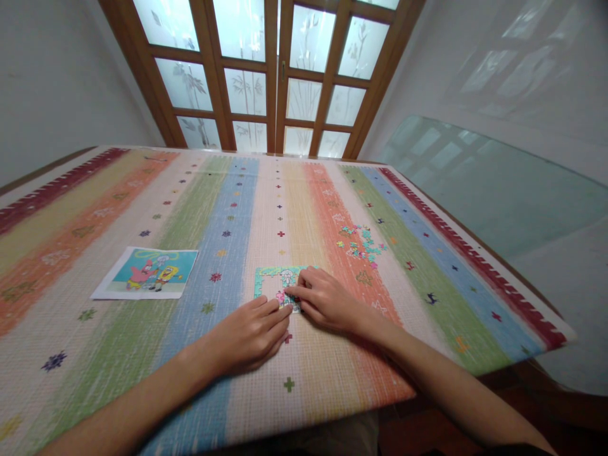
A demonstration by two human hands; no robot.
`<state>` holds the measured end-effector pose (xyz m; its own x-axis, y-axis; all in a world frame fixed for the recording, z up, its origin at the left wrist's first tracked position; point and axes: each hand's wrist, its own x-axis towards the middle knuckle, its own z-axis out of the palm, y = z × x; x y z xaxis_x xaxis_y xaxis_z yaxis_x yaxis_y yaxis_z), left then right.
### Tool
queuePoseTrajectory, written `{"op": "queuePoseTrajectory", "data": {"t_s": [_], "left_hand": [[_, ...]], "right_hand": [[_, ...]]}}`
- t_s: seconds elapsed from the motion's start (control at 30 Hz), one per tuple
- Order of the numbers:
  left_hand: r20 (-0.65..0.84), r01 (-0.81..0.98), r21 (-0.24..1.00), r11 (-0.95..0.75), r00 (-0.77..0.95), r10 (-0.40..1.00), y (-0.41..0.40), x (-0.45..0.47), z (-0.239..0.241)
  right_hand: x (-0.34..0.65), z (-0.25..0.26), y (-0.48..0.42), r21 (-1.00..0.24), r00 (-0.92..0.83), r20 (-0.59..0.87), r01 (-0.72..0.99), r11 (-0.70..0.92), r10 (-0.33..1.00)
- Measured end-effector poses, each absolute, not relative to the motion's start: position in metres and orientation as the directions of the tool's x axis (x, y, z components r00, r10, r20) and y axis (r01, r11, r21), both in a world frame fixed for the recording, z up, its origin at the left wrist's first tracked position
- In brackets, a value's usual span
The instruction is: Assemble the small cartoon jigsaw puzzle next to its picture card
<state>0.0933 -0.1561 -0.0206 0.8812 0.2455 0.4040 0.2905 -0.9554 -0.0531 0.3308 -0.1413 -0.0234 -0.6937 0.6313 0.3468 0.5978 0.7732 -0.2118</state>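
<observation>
A small, partly assembled jigsaw puzzle point(275, 278) with a teal border lies on the striped tablecloth point(247, 209). My left hand point(249, 335) rests flat on the cloth just below the puzzle, fingers stretched toward its lower edge. My right hand point(323, 301) lies over the puzzle's right side, its fingertips pressing on a piece at the lower edge. A scatter of loose puzzle pieces point(361, 244) sits to the upper right of my right hand.
A printed cartoon picture point(147, 272) lies on the cloth to the left. A wooden door with frosted glass panes point(270, 76) stands behind the table. A glass tabletop point(498, 190) extends to the right, beyond the cloth's red border.
</observation>
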Motion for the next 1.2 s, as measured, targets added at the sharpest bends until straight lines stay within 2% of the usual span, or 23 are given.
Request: {"op": "queuePoseTrajectory", "data": {"t_s": [0.13,0.4,0.6,0.87,1.03,1.2], "left_hand": [[0.413,0.293,-0.052,-0.955,0.877,0.246,-0.156,0.093,-0.020],[0.409,0.286,-0.038,-0.957,0.879,0.247,-0.156,0.092,-0.021],[0.422,0.284,-0.043,-0.958,0.874,0.241,-0.155,0.092,-0.022],[0.422,0.304,-0.054,-0.951,0.870,0.254,-0.155,0.091,-0.018],[0.465,0.427,-0.073,-0.901,0.814,0.348,-0.146,0.082,-0.014],[0.408,0.582,0.038,-0.812,0.733,0.545,-0.129,0.066,-0.016]], "right_hand": [[0.330,-0.026,-0.142,-0.237,-0.685,0.349,0.595,0.768,0.639],[0.341,-0.015,-0.132,-0.438,-0.606,0.312,0.591,0.677,0.731],[0.370,-0.006,-0.121,-0.407,-0.561,0.285,0.663,0.628,0.777],[0.383,-0.005,-0.121,-0.440,-0.620,0.203,0.634,0.636,0.758],[0.384,-0.004,-0.125,-0.490,-0.621,0.126,0.640,0.592,0.774],[0.386,-0.001,-0.127,-0.522,-0.609,0.071,0.653,0.550,0.790]]}}
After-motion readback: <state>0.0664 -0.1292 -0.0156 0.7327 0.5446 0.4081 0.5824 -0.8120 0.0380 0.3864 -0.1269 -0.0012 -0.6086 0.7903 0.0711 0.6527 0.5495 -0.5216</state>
